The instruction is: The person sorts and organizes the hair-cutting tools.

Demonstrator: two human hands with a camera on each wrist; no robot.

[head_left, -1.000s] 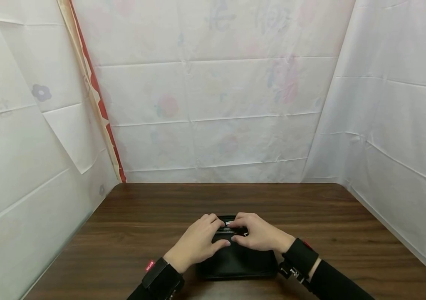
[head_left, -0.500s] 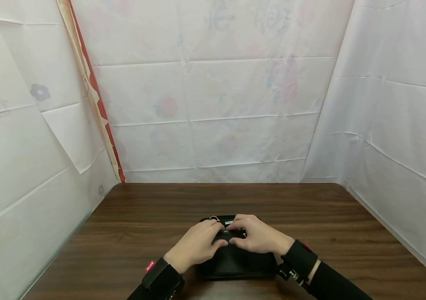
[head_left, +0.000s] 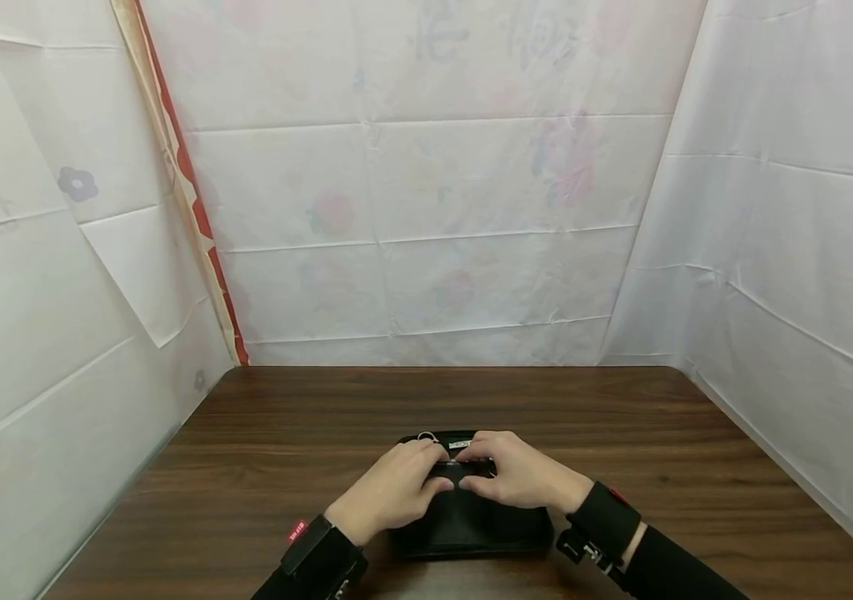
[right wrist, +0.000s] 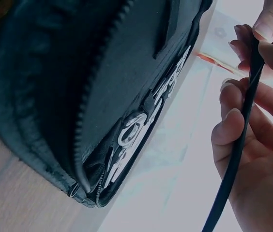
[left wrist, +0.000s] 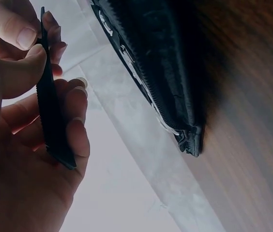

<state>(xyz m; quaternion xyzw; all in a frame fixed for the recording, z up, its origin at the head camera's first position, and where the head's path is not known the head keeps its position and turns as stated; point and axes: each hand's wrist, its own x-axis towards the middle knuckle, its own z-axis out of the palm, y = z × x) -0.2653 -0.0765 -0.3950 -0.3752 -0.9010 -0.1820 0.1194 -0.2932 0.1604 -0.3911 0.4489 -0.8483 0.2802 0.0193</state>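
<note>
Item: one black strip [left wrist: 48, 101], flat and narrow, with a serrated edge; exact kind cannot be told. Held by the left hand [head_left: 389, 492] and the right hand [head_left: 524, 475], each grip closed on it, thumb against fingers. Reason for the paired hold, as judged: so thin a piece would likely bend or swing from one grip alone, and two probably steady it. Item: one black zip case [head_left: 475, 533], set on the desk [head_left: 321, 400], zip parted; pale pieces [right wrist: 139, 121], one ring-shaped, show in the opening. Probably placed centrally so that both hands reach it equally. Position, from the head view: strip at 3 o'clock from the left hand and 9 o'clock from the right, within both grips; case below and apart from it, its near edge toward 6 o'clock.
</note>
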